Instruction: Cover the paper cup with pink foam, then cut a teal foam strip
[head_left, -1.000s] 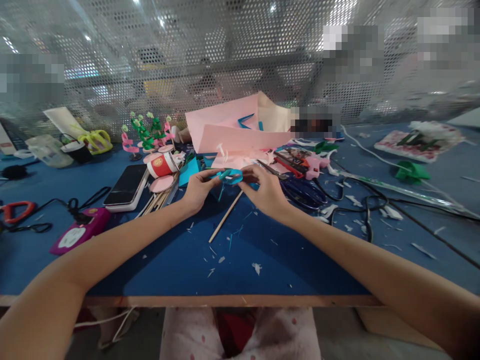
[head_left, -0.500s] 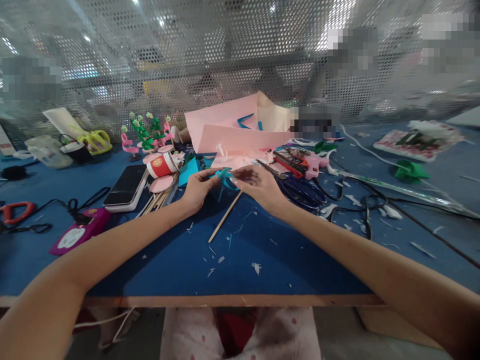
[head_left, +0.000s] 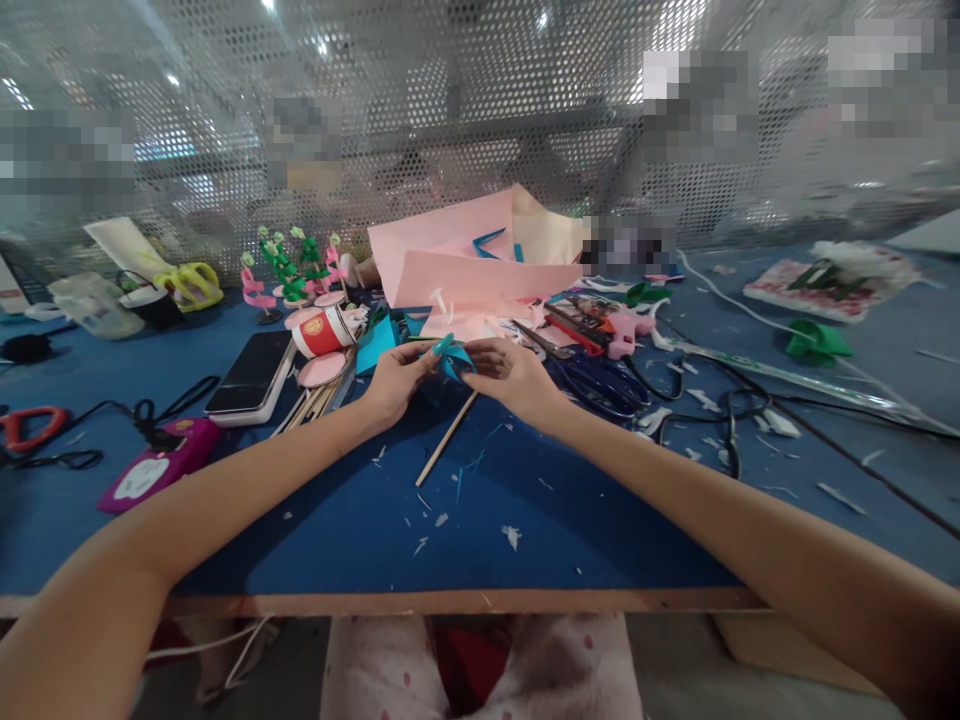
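Between my two hands is a strip of blue paper, bent into loops. My left hand pinches its left end between thumb and fingers. On the other side, the curled fingers of my right hand grip its right part; the fingertips partly cover it. A thin wooden stick lies on the blue table just below my hands. To the left of my left hand rests a sheet of blue paper.
Large pink paper stands behind my hands. A pink glue gun, blue-handled scissors and cables lie right. A red paper cup, phone and purple box are left. White scraps dot the table.
The blue paper strip has turned and its loops show a different shape between my fingers. Both hands stay in nearly the same place, with a small shift of the fingers.
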